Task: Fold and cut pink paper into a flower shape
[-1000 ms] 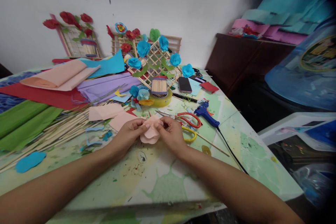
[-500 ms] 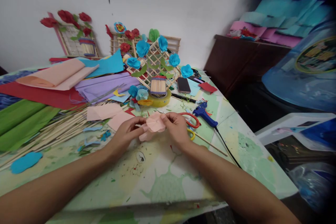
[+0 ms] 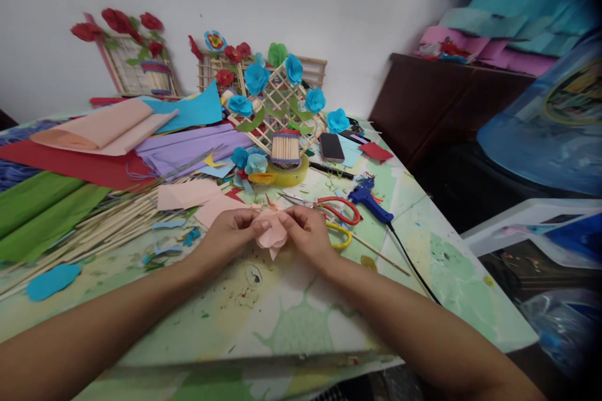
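Observation:
Both my hands meet over the middle of the table (image 3: 291,319) around a small pink paper flower (image 3: 272,233). My left hand (image 3: 229,236) pinches its left side with fingers curled. On the other side, my right hand (image 3: 306,235) pinches its right edge. The flower's pointed lower tip hangs just above the tabletop. Flat pink paper pieces (image 3: 197,199) lie just behind my left hand. Red-handled scissors (image 3: 336,208) and a yellow-handled pair (image 3: 342,235) rest right beside my right hand.
A blue glue gun (image 3: 371,199) with a black cord lies to the right. Tape roll (image 3: 288,172), phone (image 3: 332,147), a stick trellis with blue flowers (image 3: 277,103), bamboo sticks (image 3: 94,232) and coloured paper sheets (image 3: 94,150) fill the back and left.
The pink flower was lifted and turned between my fingers, then brought back lower and closer together. Both hands kept their pinch on it throughout.

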The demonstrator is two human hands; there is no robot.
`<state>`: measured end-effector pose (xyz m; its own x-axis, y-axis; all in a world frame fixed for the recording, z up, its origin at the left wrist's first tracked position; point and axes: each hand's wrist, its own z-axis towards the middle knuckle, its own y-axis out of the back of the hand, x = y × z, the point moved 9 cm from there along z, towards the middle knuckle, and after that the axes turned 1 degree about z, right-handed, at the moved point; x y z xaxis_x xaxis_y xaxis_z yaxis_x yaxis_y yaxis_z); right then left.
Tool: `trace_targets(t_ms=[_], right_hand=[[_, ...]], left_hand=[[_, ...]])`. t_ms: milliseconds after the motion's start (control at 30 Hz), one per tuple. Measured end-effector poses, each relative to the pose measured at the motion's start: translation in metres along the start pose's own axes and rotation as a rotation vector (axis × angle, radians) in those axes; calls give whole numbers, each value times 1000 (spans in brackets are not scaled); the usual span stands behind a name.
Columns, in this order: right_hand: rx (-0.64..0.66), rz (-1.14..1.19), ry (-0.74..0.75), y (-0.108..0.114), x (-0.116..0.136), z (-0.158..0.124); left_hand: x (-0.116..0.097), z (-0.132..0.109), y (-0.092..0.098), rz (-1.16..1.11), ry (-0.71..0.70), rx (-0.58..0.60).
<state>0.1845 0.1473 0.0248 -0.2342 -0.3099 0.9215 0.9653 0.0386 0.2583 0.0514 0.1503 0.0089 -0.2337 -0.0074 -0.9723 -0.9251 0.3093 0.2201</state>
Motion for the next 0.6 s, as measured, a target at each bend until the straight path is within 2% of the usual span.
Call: trace_targets(t_ms=[133, 367, 600], right_hand=[[-1, -45, -25, -1, 2, -1], [-16, -61, -24, 0, -4, -1], [-16, -108, -6, 0, -2, -1]], left_hand=[[5, 1, 1, -110, 39, -27], [16, 3, -7, -323, 78, 44], [15, 3, -9, -306, 81, 59]])
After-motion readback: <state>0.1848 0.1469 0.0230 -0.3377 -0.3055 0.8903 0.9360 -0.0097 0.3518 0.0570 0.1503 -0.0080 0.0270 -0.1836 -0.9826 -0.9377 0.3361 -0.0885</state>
